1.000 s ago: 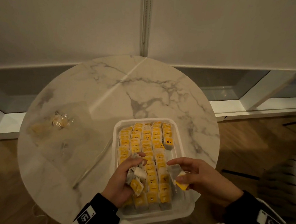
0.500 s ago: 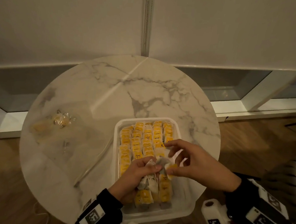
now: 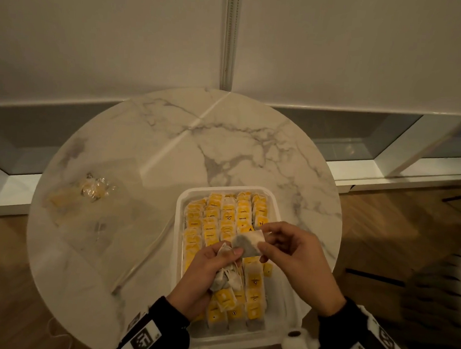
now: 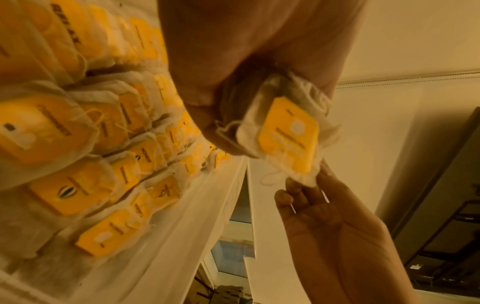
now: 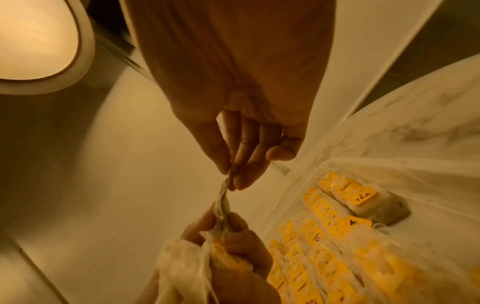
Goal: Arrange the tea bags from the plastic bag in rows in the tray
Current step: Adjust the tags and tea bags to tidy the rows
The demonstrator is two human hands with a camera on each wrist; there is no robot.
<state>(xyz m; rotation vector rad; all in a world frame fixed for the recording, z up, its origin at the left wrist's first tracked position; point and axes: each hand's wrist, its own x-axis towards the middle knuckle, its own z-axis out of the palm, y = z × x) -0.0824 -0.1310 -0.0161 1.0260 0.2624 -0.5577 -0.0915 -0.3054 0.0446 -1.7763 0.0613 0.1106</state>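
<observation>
Above tray (image 3: 180, 211), tea bag (image 3: 248, 245) now raised, seemingly

Left hand (image 3: 207, 275) raised, fingers curled in clutching grip. Right hand (image 3: 297, 262) level beside it, thumb and fingertips (image 5: 241, 181) pinching. Dark sleeves (image 3: 166, 316) both wrists.

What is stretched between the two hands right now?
One tea bag, pinched by the right hand and gripped with a bunch in the left hand, over the tray; head view.
</observation>
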